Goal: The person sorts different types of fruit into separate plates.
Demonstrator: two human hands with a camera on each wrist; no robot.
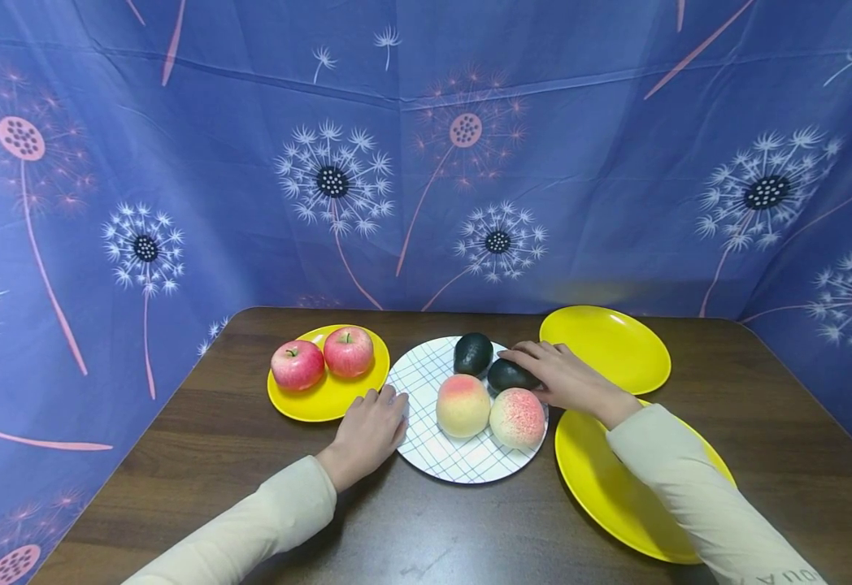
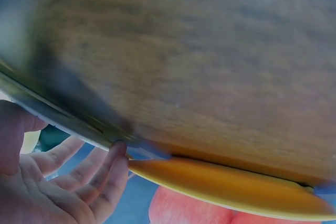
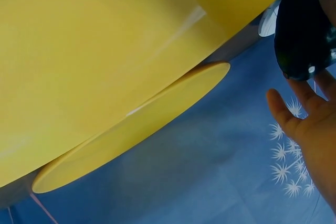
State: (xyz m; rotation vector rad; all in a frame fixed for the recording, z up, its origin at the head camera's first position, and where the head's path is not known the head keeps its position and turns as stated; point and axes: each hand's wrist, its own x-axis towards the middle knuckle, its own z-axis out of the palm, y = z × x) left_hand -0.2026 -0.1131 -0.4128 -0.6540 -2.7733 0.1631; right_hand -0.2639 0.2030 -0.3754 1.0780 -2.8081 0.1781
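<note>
A white plate with a blue grid [image 1: 426, 455] stands mid-table, bearing two peaches [image 1: 462, 406] and two dark avocados. One avocado [image 1: 473, 354] lies at the plate's back. My right hand [image 1: 568, 382] holds the other avocado [image 1: 510, 376], just behind the right-hand peach; in the right wrist view, thumb and fingertips are on either side of this dark avocado [image 3: 302, 30]. At the plate's left edge is my left hand [image 1: 369, 431], its fingers loosely bent and holding no fruit. The left wrist view shows those fingers [image 2: 107, 177] right at the rim.
Two red apples [image 1: 348, 352] sit on a yellow plate [image 1: 331, 402] to the left. Another yellow plate [image 1: 609, 341] is at the back right, and a larger yellow plate [image 1: 616, 504] lies under my right forearm. A blue dandelion-print cloth [image 1: 426, 162] hangs behind the table.
</note>
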